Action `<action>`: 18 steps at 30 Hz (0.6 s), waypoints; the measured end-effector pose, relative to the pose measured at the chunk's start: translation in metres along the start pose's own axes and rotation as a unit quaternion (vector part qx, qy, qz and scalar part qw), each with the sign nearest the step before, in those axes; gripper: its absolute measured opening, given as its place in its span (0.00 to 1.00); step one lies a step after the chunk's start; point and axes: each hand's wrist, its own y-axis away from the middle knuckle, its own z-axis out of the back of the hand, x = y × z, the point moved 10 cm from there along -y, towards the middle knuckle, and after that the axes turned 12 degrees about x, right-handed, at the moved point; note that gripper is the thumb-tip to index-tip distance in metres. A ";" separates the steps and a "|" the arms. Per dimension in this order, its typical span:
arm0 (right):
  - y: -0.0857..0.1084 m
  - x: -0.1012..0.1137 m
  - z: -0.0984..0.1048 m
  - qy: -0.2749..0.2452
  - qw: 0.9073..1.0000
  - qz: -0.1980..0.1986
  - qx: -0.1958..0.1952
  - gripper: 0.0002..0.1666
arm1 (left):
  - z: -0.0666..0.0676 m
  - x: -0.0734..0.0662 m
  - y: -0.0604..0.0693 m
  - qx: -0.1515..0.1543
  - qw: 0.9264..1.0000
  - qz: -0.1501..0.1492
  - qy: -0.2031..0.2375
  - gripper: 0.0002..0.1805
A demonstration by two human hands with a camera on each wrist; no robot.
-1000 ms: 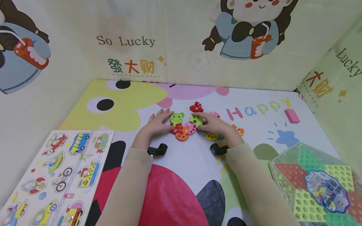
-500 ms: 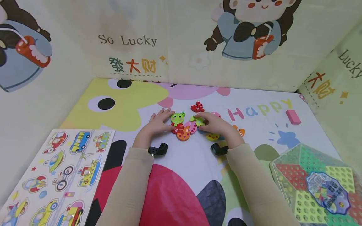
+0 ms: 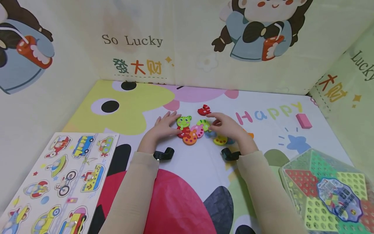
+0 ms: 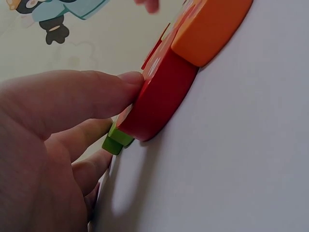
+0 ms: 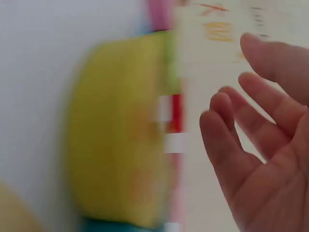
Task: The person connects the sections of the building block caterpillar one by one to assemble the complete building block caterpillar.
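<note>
Joined puzzle pieces lie on the table: a green frog-like head (image 3: 183, 122), a red piece (image 3: 184, 132), an orange piece (image 3: 190, 138), a pink piece (image 3: 198, 131) and a green piece (image 3: 203, 124). My left hand (image 3: 162, 128) rests at their left side, its thumb touching the red piece (image 4: 161, 96) and its fingers near the green head. Above loose pieces, my right hand (image 3: 226, 127) hovers with fingers slightly bent and holds nothing. Under and beside it lie a yellow piece (image 3: 220, 140) and a partly hidden blue one. A separate red piece (image 3: 204, 110) is behind.
A vehicle puzzle board (image 3: 70, 182) lies at the left. A clear box of colored pegboards (image 3: 324, 191) stands at the right front. A pink block (image 3: 304, 121) sits at the back right. Printed cloth walls (image 3: 187, 65) enclose the table.
My right hand has let go of the green piece, which now lies against the pink one, and has lifted slightly to the right. The left hand stays in place.
</note>
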 end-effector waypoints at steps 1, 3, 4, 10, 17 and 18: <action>0.007 0.001 0.005 -0.009 1.000 0.001 -0.013 0.31 | 0.000 -0.001 0.000 0.001 1.000 -0.002 -0.001 0.40; 0.022 0.002 0.015 -0.035 0.998 0.007 -0.043 0.31 | 0.001 -0.001 0.000 -0.001 1.000 -0.003 -0.003 0.40; 0.030 0.002 0.019 -0.044 0.997 0.012 -0.055 0.32 | 0.002 -0.001 0.000 -0.002 1.000 -0.002 -0.003 0.40; 0.063 -0.011 0.024 -0.065 0.995 0.017 -0.079 0.32 | 0.006 0.006 0.004 -0.004 1.000 0.008 -0.003 0.41; 0.071 -0.043 0.009 -0.048 0.998 -0.025 -0.036 0.34 | 0.000 0.002 0.000 0.000 1.000 -0.007 0.001 0.41; 0.071 -0.047 0.007 -0.046 0.998 -0.029 -0.031 0.35 | -0.001 0.001 -0.001 0.000 1.000 -0.010 0.000 0.41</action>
